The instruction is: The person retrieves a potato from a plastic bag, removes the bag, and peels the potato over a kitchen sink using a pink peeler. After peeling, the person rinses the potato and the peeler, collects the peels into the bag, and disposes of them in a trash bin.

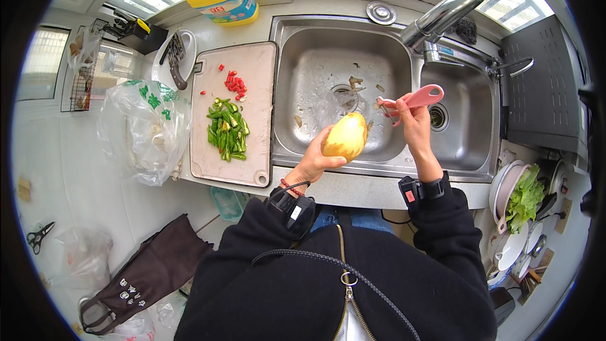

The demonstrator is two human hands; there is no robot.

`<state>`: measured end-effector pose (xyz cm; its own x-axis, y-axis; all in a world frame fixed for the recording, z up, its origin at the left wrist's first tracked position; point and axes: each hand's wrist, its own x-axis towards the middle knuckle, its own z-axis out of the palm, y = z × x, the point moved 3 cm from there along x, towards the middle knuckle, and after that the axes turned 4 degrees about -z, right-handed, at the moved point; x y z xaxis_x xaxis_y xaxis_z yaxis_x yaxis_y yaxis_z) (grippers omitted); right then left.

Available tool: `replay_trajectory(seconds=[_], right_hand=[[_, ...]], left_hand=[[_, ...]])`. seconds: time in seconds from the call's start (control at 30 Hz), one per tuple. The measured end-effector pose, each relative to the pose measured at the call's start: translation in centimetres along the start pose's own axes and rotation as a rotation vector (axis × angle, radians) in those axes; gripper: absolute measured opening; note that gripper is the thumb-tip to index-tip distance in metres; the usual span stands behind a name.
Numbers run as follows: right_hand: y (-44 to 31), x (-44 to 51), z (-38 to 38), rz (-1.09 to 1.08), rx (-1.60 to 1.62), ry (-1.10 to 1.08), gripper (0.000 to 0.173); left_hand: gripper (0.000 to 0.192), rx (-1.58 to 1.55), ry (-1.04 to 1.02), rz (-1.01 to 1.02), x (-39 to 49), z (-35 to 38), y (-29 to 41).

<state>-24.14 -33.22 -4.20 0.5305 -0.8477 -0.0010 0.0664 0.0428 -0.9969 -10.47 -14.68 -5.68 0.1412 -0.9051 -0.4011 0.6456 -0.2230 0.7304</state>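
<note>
My left hand (315, 157) holds a potato (346, 137), mostly peeled, with brownish skin left on its lower part and right edge. It is over the front of the large steel sink basin (303, 57). To its right, my right hand (414, 123) grips a pink-handled peeler (423, 96), its blade end pointing left towards the potato but apart from it. Scraps of peel (354, 82) and a clear plastic bag (326, 106) lie around the drain below. On the cutting board (203, 144) left of the sink are cut green peppers (227, 130) and chopped red chili (235, 84).
A chrome faucet (442, 16) arches behind the sink divider. A cleaver (176, 59) rests on a white plate (189, 47) behind a filled plastic bag (151, 137). A yellow detergent jug (225, 0) stands by the window. Lettuce (525, 196) sits in bowls at right.
</note>
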Motion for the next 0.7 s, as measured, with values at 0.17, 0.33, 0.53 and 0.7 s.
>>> replay_trajectory(seconds=[0.17,0.33,0.53,0.7], right_hand=[[-0.9,-0.5,0.6,-0.003,-0.040,0.026,0.011],[-4.3,-1.9,2.4,0.073,0.076,-0.134,0.014],[-3.8,-2.9,3.5,-0.052,0.017,-0.152,0.012],[1.9,-0.5,1.1,0.267,-0.527,-0.038,0.013]], left_hand=[[0.081,0.019,-0.029,0.034,-0.3,0.2,0.2],[0.082,0.105,-0.024,0.049,-0.4,0.3,0.3],[0.084,0.157,-0.020,0.057,-0.5,0.4,0.1],[0.085,0.191,-0.162,0.143,-0.9,1.3,1.0]])
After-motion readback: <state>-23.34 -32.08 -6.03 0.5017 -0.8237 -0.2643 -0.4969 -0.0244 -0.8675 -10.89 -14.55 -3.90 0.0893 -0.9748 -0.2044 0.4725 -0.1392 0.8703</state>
